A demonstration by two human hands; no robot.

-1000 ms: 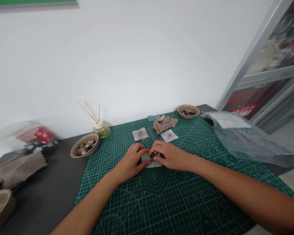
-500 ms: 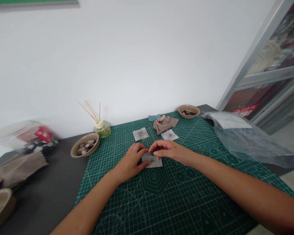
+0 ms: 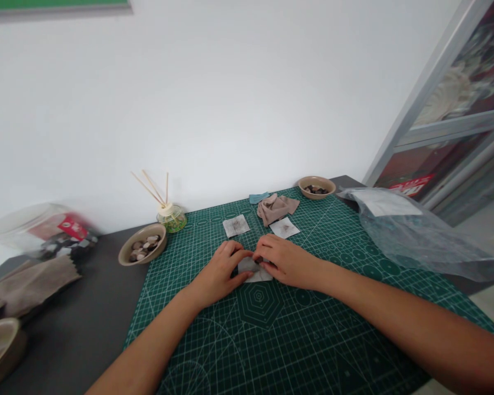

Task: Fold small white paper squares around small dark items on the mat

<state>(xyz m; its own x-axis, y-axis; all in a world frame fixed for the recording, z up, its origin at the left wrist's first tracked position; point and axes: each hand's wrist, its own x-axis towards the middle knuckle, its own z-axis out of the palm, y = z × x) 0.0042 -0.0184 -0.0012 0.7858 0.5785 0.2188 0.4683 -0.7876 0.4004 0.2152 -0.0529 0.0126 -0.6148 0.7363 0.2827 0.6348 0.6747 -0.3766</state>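
Observation:
On the green cutting mat lies a small greyish square sheet, perhaps sandpaper, partly covered by my fingers. My left hand rests at its left side, thumb and index finger spread apart with the tips on the sheet. Over its right part, my right hand is closed in a pinch on a small dark piece, mostly hidden by the fingers. Two more smudged squares lie farther back, a left one and a right one.
Behind the squares is a crumpled brown cloth beside a blue cloth. A bowl of light and dark pieces stands left, another bowl back right. A reed diffuser is by the wall; a plastic bag lies right.
My right hand has shifted slightly down and its fingers have curled in closer over the sheet. My left hand has stayed nearly in place.

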